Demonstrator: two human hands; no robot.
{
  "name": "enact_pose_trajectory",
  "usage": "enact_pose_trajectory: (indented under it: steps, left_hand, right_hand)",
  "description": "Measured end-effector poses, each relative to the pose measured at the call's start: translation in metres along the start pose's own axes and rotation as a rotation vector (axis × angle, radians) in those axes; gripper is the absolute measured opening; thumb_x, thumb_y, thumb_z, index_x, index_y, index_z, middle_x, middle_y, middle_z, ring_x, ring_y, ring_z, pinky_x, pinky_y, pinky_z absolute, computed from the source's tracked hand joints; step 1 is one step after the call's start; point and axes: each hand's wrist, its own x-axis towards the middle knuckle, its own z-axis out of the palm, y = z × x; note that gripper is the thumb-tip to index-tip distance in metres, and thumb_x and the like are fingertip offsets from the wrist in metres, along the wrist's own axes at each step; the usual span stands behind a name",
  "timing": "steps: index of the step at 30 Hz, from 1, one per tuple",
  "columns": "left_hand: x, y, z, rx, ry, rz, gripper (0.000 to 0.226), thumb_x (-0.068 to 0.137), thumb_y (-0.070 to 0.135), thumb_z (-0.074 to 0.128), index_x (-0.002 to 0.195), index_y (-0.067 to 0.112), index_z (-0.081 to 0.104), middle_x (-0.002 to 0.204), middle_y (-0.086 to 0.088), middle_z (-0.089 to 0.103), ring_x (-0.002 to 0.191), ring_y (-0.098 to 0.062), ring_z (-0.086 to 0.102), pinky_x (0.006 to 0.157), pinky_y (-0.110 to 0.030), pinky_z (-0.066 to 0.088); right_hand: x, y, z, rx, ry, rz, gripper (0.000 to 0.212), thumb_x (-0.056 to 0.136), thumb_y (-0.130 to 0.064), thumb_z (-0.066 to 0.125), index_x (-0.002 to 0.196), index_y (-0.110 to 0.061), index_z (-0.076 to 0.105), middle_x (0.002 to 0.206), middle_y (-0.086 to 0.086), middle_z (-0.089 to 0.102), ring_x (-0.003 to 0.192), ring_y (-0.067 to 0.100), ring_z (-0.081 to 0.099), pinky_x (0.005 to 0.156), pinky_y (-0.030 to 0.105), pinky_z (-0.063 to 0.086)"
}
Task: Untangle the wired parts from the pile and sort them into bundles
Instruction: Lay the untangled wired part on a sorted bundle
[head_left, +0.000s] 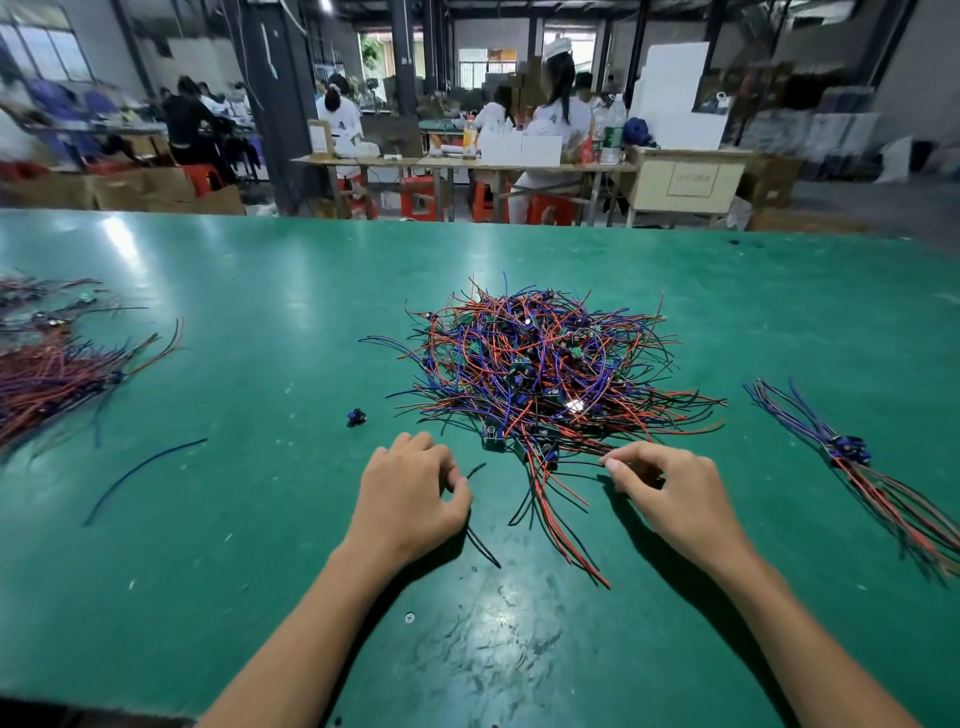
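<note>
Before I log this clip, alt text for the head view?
Two bare hands work at the near edge of a tangled pile of red, blue and black wired parts on a green table: left hand holds a black wire, right hand pinches another.

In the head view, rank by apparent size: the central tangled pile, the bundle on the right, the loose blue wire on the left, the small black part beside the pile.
1. Tangled pile
2. Right bundle
3. Loose blue wire
4. Small black part

Pile (540, 374) centre frame on green surface (260, 519). Left hand (410, 493) pinches black wire (480, 545); right hand (670, 493) pinches another.
</note>
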Motion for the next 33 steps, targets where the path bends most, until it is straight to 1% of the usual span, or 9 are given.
enact_pose_trajectory:
  steps: [5,8,13,17,23,25,28,30,33]
  left_hand:
    - [0.007,-0.018,-0.002,0.059,0.042,-0.029,0.023,0.093,0.045,0.061,0.082,0.027,0.069,0.087,0.007,0.061,0.091,-0.019,0.055,0.079,-0.036,0.036]
    - [0.017,-0.038,-0.009,0.029,0.068,-0.132,0.022,0.095,0.044,0.062,0.085,0.026,0.07,0.091,0.003,0.063,0.098,-0.023,0.056,0.082,-0.037,0.036]
    - [0.021,-0.043,-0.008,-0.076,0.057,-0.177,0.029,0.079,0.059,0.073,0.087,0.033,0.062,0.088,0.014,0.057,0.092,-0.011,0.049,0.084,-0.035,0.035]
    - [0.026,-0.046,-0.005,-0.034,0.166,-0.227,0.018,0.084,0.037,0.075,0.095,0.027,0.065,0.099,0.002,0.06,0.103,-0.023,0.053,0.085,-0.039,0.037]
    - [0.029,-0.051,-0.014,0.009,0.266,-0.443,0.021,0.089,0.005,0.065,0.105,0.017,0.069,0.112,-0.011,0.063,0.112,-0.033,0.05,0.09,-0.045,0.038]
    - [0.026,-0.037,-0.019,-0.026,0.372,-0.302,0.021,0.088,0.007,0.068,0.105,0.019,0.07,0.11,-0.006,0.064,0.109,-0.031,0.053,0.088,-0.043,0.038]
    - [0.024,0.01,-0.025,-0.154,0.404,0.156,0.029,0.088,0.025,0.073,0.116,0.027,0.067,0.119,0.008,0.063,0.115,-0.014,0.055,0.094,-0.032,0.038]
    - [0.026,0.044,-0.023,-0.238,0.22,0.366,0.044,0.09,0.04,0.069,0.131,0.031,0.06,0.134,0.016,0.058,0.127,-0.003,0.049,0.103,-0.025,0.033]
    - [0.03,0.077,-0.004,-0.307,-0.015,0.461,0.045,0.094,0.051,0.062,0.135,0.034,0.058,0.137,0.02,0.057,0.13,0.002,0.045,0.106,-0.026,0.024]
  right_hand:
    - [0.0,-0.002,0.0,-0.009,-0.003,-0.002,0.008,0.091,-0.037,0.073,0.085,-0.034,0.077,0.07,-0.011,0.072,0.071,0.008,0.066,0.07,0.032,0.055]
    - [-0.001,-0.003,-0.001,-0.005,0.009,-0.029,0.003,0.087,-0.039,0.076,0.084,-0.038,0.077,0.067,-0.015,0.069,0.067,0.001,0.062,0.066,0.029,0.052]
    - [-0.004,-0.006,0.004,-0.119,0.04,-0.116,0.006,0.086,-0.043,0.076,0.084,-0.037,0.075,0.073,-0.018,0.064,0.075,0.006,0.057,0.064,0.028,0.043]
    - [-0.001,-0.007,0.002,-0.035,0.272,-0.165,0.004,0.088,-0.029,0.077,0.087,-0.03,0.074,0.086,-0.018,0.07,0.085,0.01,0.06,0.075,0.031,0.047]
    - [0.002,-0.007,-0.008,0.122,0.547,-0.284,0.004,0.093,-0.024,0.072,0.095,-0.027,0.07,0.089,-0.022,0.061,0.079,0.003,0.05,0.073,0.015,0.038]
    - [0.002,-0.012,-0.009,0.194,0.564,-0.316,0.004,0.093,-0.024,0.069,0.096,-0.026,0.069,0.093,-0.027,0.061,0.081,0.002,0.052,0.074,0.011,0.038]
    - [0.0,-0.02,-0.008,0.242,0.545,-0.368,0.009,0.094,-0.022,0.067,0.099,-0.029,0.066,0.097,-0.028,0.062,0.082,0.002,0.055,0.075,0.009,0.038]
    - [-0.002,-0.023,-0.007,0.257,0.535,-0.379,0.01,0.096,-0.022,0.064,0.1,-0.031,0.063,0.095,-0.021,0.063,0.081,0.006,0.057,0.076,0.01,0.038]
    - [-0.005,-0.025,-0.009,0.297,0.555,-0.351,0.009,0.099,-0.024,0.061,0.1,-0.032,0.061,0.088,-0.006,0.066,0.077,0.018,0.061,0.075,0.015,0.04]
